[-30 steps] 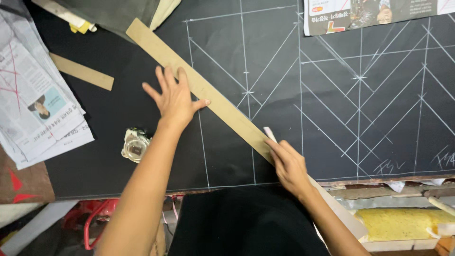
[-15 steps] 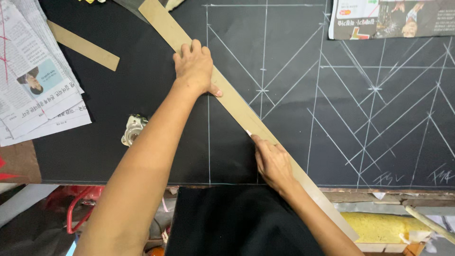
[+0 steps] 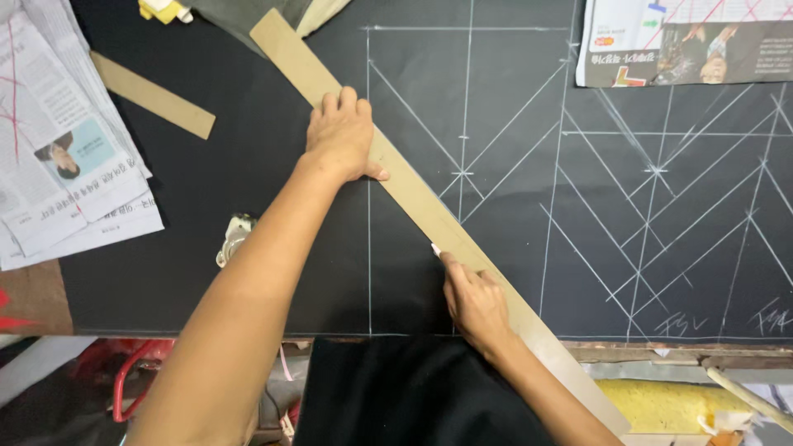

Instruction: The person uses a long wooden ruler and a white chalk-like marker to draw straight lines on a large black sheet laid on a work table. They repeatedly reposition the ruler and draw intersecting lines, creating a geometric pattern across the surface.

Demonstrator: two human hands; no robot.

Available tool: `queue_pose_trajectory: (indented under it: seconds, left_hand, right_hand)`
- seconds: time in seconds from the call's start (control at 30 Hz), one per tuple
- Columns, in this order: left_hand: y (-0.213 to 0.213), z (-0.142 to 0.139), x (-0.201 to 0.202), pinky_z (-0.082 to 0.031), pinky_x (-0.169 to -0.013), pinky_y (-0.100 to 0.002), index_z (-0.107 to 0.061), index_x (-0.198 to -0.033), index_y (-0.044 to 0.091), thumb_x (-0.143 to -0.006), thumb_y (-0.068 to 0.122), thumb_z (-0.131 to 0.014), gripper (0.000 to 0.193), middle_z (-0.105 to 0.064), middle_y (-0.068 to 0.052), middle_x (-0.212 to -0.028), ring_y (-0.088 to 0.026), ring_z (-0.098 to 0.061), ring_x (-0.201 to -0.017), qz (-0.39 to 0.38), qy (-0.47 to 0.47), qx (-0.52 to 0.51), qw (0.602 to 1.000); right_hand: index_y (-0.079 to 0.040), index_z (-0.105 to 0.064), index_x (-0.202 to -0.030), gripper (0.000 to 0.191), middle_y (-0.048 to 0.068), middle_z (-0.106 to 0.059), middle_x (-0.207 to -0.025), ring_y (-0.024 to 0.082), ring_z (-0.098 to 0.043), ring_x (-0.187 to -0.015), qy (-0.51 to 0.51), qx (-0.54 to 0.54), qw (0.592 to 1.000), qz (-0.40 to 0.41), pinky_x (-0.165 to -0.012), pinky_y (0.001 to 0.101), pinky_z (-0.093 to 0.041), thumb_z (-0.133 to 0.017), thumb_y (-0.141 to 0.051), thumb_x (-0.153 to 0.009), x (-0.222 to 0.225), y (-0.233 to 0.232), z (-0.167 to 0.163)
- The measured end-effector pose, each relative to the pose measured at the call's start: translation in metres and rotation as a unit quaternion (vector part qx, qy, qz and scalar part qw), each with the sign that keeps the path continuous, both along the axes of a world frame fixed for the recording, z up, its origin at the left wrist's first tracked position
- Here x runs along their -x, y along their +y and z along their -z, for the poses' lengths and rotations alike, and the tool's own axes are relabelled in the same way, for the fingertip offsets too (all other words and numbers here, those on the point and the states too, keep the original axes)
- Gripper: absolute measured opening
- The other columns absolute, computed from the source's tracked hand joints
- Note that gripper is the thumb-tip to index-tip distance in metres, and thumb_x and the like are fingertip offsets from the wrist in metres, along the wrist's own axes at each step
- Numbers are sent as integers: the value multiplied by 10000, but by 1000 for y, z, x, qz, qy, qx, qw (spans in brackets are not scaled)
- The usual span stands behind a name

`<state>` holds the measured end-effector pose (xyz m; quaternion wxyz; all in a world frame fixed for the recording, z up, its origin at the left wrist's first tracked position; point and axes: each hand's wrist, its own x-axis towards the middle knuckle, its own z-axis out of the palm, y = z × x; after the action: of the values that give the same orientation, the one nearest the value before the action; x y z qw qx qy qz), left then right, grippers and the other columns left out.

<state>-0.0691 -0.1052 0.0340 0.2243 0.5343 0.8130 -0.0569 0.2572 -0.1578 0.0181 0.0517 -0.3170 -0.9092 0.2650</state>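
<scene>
newspapers (image 3: 62, 157) lie at the far left | short cardboard strip (image 3: 153, 95) next to them | left hand (image 3: 340, 136) open, flat, pressing on long cardboard strip (image 3: 413, 194) slanting across black cloth (image 3: 273, 206) | right hand (image 3: 475, 301) pinches white chalk (image 3: 436, 249) at the strip's edge | white lines (image 3: 652, 173) on the right

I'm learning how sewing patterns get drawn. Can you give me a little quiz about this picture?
1. True or false: the left hand presses flat on the long cardboard strip.
2. What does the right hand hold? A) scissors B) white chalk C) a needle
3. Fill in: the white lines are drawn on black ____.

Key: 1 true. 2 B. 3 cloth.
</scene>
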Motion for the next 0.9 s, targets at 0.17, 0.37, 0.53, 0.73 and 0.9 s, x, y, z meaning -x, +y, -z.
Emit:
queue_pose_trajectory:
  seconds: [0.17, 0.37, 0.53, 0.73, 0.9]
  left_hand:
    - [-6, 0, 0, -408, -1032, -476, -556, -1290, -5, -518, 521, -996, 1032, -484, -151, -1309, -371, -444, -1250, -1, -12, -8, 1000]
    - [-9, 1, -1, -417, -1021, -465, -573, -1271, -3, -508, 522, -999, 1019, -491, -139, -1283, -357, -443, -1239, -2, -12, -9, 1000]
    - [-5, 0, -2, -416, -1005, -462, -562, -1275, 1, -495, 517, -1007, 1036, -478, -136, -1287, -355, -436, -1232, -8, -9, 5, 1000]
    - [-5, 1, -2, -416, -1017, -464, -563, -1275, 8, -507, 521, -1000, 1021, -484, -129, -1298, -347, -445, -1241, -7, -9, 6, 1000]
    - [-3, 4, -3, -409, -1040, -455, -546, -1286, 17, -523, 522, -988, 1016, -475, -117, -1327, -335, -436, -1268, -19, 3, 28, 999]
  right_hand:
    - [-61, -601, -1310, 412, 122, -692, -851, 338, -600, -606, 3, 8, 1000, 9, -639, 428, -489, -647, -67, -901, -3, -4, 3]
    - [-51, -588, -1321, 411, 118, -679, -848, 314, -622, -622, 8, -10, 1000, 6, -654, 418, -501, -644, -57, -914, -1, -13, 7]
    - [-65, -599, -1327, 428, 113, -671, -820, 335, -629, -632, -13, -40, 999, 11, -621, 440, -508, -652, -73, -903, 22, -10, 6]
    - [-52, -581, -1345, 426, 126, -667, -840, 359, -642, -664, 35, -12, 999, -5, -622, 474, -506, -633, -89, -924, 94, 11, 19]
    - [-79, -573, -1383, 451, 125, -678, -830, 370, -635, -616, 15, -19, 1000, -4, -600, 476, -511, -634, -104, -936, 137, 20, 19]
